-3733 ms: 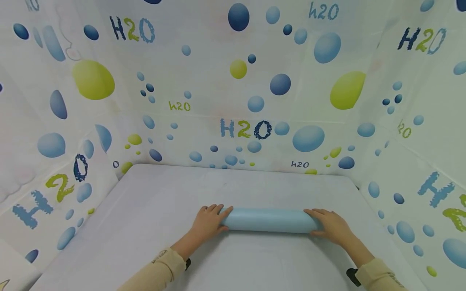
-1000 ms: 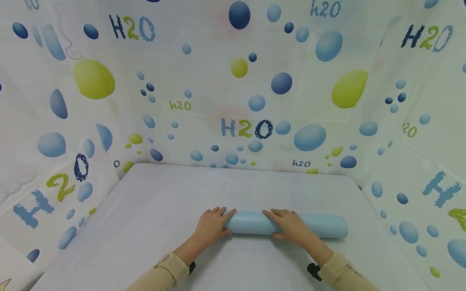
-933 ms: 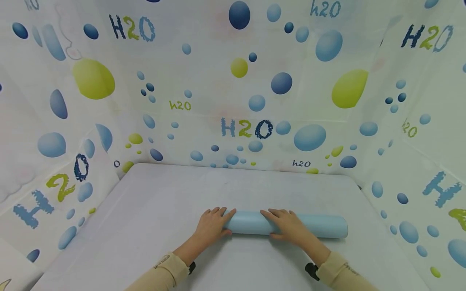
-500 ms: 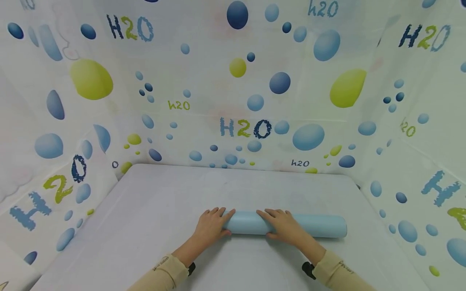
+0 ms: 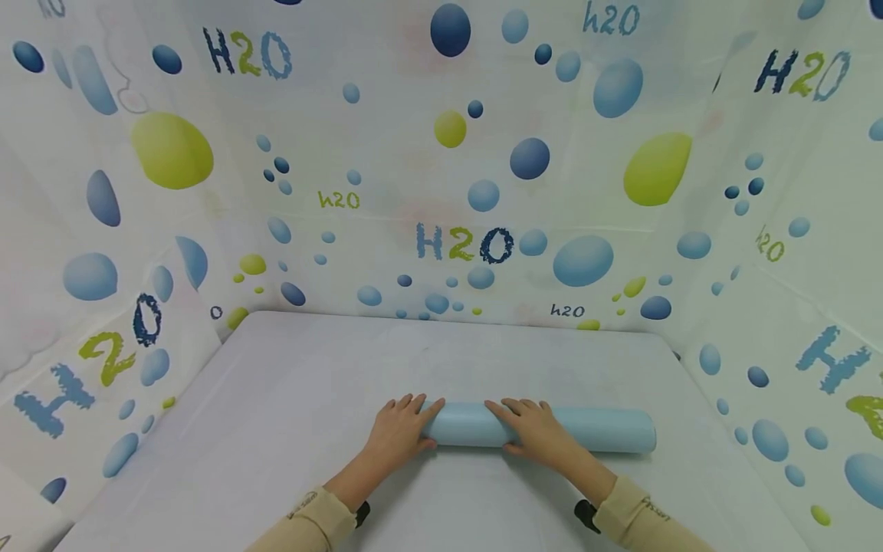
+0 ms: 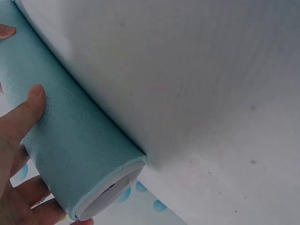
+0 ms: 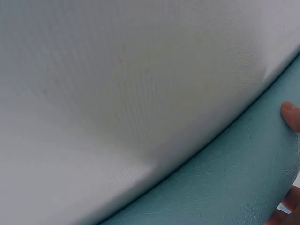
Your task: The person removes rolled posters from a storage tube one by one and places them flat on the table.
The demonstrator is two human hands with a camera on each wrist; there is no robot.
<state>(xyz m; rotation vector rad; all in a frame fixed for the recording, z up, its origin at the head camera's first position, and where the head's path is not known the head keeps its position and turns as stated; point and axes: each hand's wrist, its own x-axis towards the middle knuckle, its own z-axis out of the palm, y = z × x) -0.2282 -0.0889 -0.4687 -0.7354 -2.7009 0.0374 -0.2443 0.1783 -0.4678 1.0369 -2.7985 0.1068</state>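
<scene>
A light blue roll (image 5: 607, 430) lies crosswise on the white surface. My left hand (image 5: 398, 431) grips its left end, thumb on the near side and fingers over the far side. The left wrist view shows that thumb (image 6: 29, 111) against the textured roll (image 6: 84, 136), whose end is hollow and white inside. Around the roll's middle, my right hand (image 5: 540, 435) holds it with spread fingers. In the right wrist view, the thumb (image 7: 291, 116) rests against the roll (image 7: 211, 183), and other fingertips show at its far side.
The white tabletop (image 5: 345, 349) extends around the roll. A white covering (image 5: 393, 138) printed with blue and green drops and "H2O" lettering rises behind it and on both sides. Dark bands show at both wrists, by the beige sleeves.
Since the earliest frame, my right hand has moved left along the roll, from near its right end to about the middle, exposing the right end. My left hand has barely moved.
</scene>
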